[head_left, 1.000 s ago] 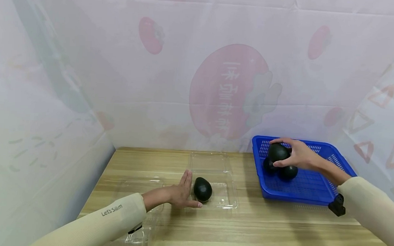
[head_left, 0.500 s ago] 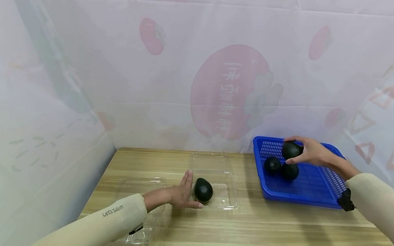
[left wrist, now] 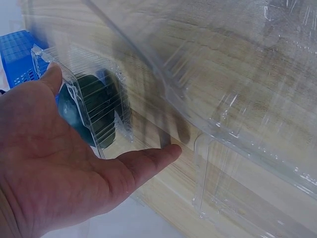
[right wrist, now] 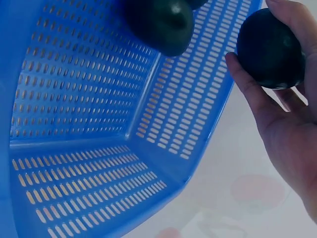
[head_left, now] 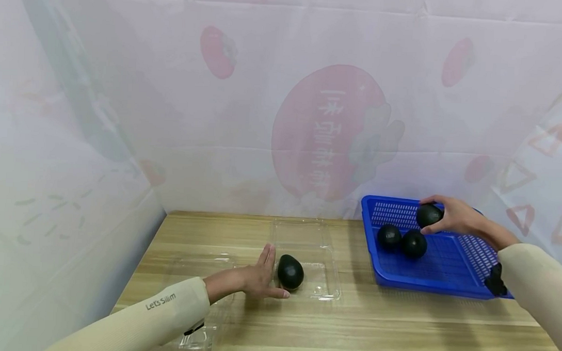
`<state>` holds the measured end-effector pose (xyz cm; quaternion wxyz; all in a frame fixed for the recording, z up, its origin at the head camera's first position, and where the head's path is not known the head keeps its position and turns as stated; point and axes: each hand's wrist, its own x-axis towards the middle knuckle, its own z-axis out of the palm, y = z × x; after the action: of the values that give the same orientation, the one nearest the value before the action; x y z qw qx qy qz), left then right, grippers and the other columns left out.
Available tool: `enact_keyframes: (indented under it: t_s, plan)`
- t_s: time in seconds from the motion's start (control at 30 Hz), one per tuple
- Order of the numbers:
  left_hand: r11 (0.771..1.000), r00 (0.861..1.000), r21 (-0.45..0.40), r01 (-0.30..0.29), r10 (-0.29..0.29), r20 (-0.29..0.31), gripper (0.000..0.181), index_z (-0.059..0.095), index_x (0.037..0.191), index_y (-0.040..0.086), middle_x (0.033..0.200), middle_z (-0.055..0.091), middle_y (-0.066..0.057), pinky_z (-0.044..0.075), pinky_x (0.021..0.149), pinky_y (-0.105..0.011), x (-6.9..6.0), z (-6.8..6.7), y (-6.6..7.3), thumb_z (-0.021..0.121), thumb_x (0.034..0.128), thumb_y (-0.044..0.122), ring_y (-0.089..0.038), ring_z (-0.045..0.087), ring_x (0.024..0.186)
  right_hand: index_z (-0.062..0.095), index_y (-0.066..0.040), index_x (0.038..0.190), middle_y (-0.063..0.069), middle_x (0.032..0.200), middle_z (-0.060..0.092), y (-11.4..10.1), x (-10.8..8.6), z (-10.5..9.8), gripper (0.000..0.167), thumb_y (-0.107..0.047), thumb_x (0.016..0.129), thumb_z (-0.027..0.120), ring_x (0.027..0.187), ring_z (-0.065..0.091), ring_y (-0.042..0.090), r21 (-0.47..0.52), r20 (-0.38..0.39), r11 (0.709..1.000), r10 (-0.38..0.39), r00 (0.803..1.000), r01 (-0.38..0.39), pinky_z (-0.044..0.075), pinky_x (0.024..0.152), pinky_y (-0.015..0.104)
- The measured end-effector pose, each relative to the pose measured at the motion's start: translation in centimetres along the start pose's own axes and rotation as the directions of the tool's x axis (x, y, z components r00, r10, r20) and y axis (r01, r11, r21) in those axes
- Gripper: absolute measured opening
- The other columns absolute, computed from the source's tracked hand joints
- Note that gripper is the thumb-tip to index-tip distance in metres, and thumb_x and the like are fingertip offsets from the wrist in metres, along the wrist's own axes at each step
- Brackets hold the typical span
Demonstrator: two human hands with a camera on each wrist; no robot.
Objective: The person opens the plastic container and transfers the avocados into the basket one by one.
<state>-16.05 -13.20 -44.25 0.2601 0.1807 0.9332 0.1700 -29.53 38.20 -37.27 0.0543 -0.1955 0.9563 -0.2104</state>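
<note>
In the head view my right hand (head_left: pixel 460 219) grips a dark green avocado (head_left: pixel 429 216) above the back of a blue perforated basket (head_left: pixel 426 285). Two more avocados, a left one (head_left: pixel 389 236) and a right one (head_left: pixel 414 244), lie side by side in the basket. The right wrist view shows the fingers round the held avocado (right wrist: pixel 270 49). My left hand (head_left: pixel 259 279) has its fingers extended and thumb spread at the left side of a clear plastic clamshell box (head_left: pixel 326 280). One avocado (head_left: pixel 290 272) sits in the box's left part; its lid (head_left: pixel 299 231) lies open behind.
More clear plastic packaging (head_left: pixel 196 343) lies on the wooden table (head_left: pixel 350 333) at the left, partly under the left forearm. A printed pale sheet (head_left: pixel 218 116) stands along the back, with further sheets at both sides.
The right hand has moved to the right with its avocado, away from above the two avocados in the basket. The left hand has stayed at the box.
</note>
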Motion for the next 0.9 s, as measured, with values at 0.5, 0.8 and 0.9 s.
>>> enact_keyframes:
  t_s: [0.5, 0.8, 0.9]
  plan:
    - [1.0, 1.0, -0.005, 0.001, -0.001, 0.001, 0.118, -0.004, 0.165, -0.009, 0.172, -0.013, -0.031, 0.059, 0.089, -0.042, 0.0, 0.0, 0.0, 0.071, 0.0991, 0.054, -0.041, 0.07, 0.107, 0.054, 0.009, 0.143, 0.042, 0.144, 0.05, 2.4, 0.6, 0.1, 0.081, -0.032, 0.084, 0.092, 0.11, 0.062, 0.042, 0.047, 0.106, 0.996, 0.076, 0.991, -0.081, 0.058, 0.083, 0.045]
    - [1.0, 1.0, 0.011, 0.0, 0.0, -0.006, 0.118, -0.003, 0.166, -0.009, 0.172, -0.011, -0.032, 0.06, 0.091, -0.044, 0.1, -0.1, 0.0, 0.07, 0.0991, 0.055, -0.043, 0.069, 0.11, 0.048, 0.014, 0.145, 0.045, 0.147, 0.042, 3.3, 0.5, 0.0, 0.088, -0.03, 0.083, 0.093, 0.119, 0.055, 0.049, 0.054, 0.167, 0.987, 0.139, 0.976, -0.15, 0.055, 0.092, 0.056]
    - [1.0, 1.0, 0.007, 0.002, -0.002, 0.001, 0.118, -0.004, 0.166, -0.008, 0.173, -0.013, -0.031, 0.058, 0.095, -0.045, 0.1, -0.1, 0.0, 0.07, 0.0993, 0.055, -0.044, 0.067, 0.117, 0.044, 0.014, 0.147, 0.046, 0.147, 0.039, 3.7, 0.4, -0.2, 0.093, -0.032, 0.083, 0.093, 0.116, 0.057, 0.048, 0.068, 0.199, 0.981, 0.167, 0.966, -0.184, 0.057, 0.09, 0.053]
